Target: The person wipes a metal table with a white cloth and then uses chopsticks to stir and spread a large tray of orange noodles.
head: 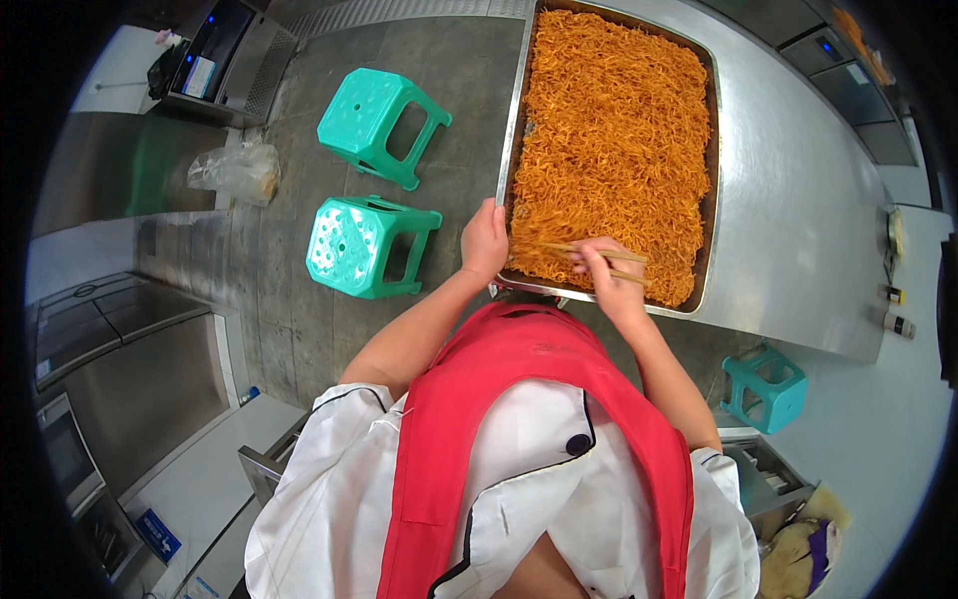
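A large rectangular metal tray (pixel 711 288) is spread with orange-brown shredded food (pixel 617 142), its exact kind not clear. At the tray's near left corner, my left hand (pixel 485 238) grips the rim. My right hand (pixel 608 275) holds a pair of wooden chopsticks (pixel 625 256) over the near part of the tray. Their tips reach into the shreds close to my left hand, where the food looks blurred. Small patches of the tray's bottom show along its left side.
The tray lies on a stainless steel table (pixel 786 224), at its left edge. Two green plastic stools (pixel 340 251) stand on the floor to the left, and another stool (pixel 765 388) is at the right. A clear plastic bag (pixel 238 172) lies near the left wall.
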`<state>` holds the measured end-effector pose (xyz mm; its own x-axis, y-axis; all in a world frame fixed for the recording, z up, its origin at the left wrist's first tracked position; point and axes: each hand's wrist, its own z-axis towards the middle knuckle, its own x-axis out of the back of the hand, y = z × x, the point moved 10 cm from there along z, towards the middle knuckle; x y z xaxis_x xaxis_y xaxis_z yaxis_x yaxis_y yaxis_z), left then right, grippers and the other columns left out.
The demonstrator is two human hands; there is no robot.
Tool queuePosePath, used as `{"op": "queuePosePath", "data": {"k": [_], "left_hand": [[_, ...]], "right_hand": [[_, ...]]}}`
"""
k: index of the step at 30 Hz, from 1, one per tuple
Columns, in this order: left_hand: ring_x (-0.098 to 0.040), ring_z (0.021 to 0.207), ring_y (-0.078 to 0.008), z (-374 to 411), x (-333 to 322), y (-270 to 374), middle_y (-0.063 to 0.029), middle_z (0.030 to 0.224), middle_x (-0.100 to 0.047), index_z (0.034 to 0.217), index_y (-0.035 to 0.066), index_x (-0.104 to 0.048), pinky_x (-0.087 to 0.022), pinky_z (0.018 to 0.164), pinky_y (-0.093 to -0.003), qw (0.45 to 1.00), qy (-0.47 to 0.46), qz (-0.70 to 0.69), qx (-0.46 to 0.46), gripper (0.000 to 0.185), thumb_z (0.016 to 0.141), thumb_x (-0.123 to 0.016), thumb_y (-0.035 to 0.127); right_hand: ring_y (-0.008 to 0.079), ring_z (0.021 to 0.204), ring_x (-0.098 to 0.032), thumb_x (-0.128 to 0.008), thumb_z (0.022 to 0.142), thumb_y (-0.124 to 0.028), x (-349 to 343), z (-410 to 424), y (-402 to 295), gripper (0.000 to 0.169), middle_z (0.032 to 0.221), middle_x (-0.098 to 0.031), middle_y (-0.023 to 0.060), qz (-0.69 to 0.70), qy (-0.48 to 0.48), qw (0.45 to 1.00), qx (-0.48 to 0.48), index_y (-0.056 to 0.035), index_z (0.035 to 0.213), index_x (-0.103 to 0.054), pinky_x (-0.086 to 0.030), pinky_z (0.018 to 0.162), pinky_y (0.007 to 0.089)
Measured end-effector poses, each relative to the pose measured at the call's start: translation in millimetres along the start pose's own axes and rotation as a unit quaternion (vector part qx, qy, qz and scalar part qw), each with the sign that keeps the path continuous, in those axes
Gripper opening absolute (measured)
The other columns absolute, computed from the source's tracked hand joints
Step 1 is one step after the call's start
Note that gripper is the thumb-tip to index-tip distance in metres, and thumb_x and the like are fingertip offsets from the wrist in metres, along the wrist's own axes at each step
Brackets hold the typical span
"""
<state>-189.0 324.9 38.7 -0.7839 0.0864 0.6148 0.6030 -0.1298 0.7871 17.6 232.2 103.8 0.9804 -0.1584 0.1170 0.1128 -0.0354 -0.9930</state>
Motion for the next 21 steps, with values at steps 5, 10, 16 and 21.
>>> {"op": "queuePosePath", "data": {"k": [5, 10, 16, 21], "left_hand": [[-0.055, 0.08, -0.0468, -1, 1, -3, -0.0236, 0.084, -0.057, 0.093, 0.003, -0.049, -0.042, 0.067, -0.0522, 1.0, 0.0, 0.006, 0.001, 0.023, 0.1, -0.041, 0.024], [-0.055, 0.08, -0.0465, -1, 1, 0, -0.023, 0.083, -0.058, 0.093, 0.004, -0.049, -0.042, 0.067, -0.0522, 1.0, 0.0, 0.0, 0.003, 0.023, 0.099, -0.041, 0.024], [-0.055, 0.08, -0.0466, -1, 3, 3, -0.0231, 0.083, -0.058, 0.093, 0.004, -0.05, -0.042, 0.067, -0.0525, 1.0, 0.006, 0.004, 0.001, 0.022, 0.099, -0.041, 0.023], [-0.054, 0.079, -0.0473, -1, 0, 0, -0.0236, 0.082, -0.057, 0.092, 0.003, -0.049, -0.041, 0.067, -0.0529, 1.0, -0.001, -0.001, 0.005, 0.023, 0.099, -0.041, 0.024]], "right_hand": [[0.0156, 0.078, -0.068, -0.055, 0.096, -0.008, 23, 25, -14, 0.016, 0.092, -0.067, 0.0122, 0.021, 0.061, 0.997, 0.034, 0.0025, 0.097, -0.068, -0.058, 0.063, 0.0256], [0.0165, 0.078, -0.068, -0.055, 0.097, -0.011, 84, 41, -25, 0.019, 0.093, -0.068, 0.013, 0.062, 0.215, 0.973, 0.049, 0.0024, 0.1, -0.068, -0.057, 0.067, 0.0268], [0.0176, 0.072, -0.066, -0.055, 0.095, -0.008, 16, 29, -17, 0.016, 0.083, -0.068, 0.0109, -0.073, 0.039, 0.995, 0.062, 0.0024, 0.092, -0.067, -0.053, 0.064, 0.0284], [0.0233, 0.07, -0.065, -0.06, 0.091, -0.007, -1, 3, -41, 0.012, 0.08, -0.066, 0.0132, -0.151, -0.068, 0.985, 0.042, 0.0022, 0.087, -0.067, -0.051, 0.064, 0.0327]]}}
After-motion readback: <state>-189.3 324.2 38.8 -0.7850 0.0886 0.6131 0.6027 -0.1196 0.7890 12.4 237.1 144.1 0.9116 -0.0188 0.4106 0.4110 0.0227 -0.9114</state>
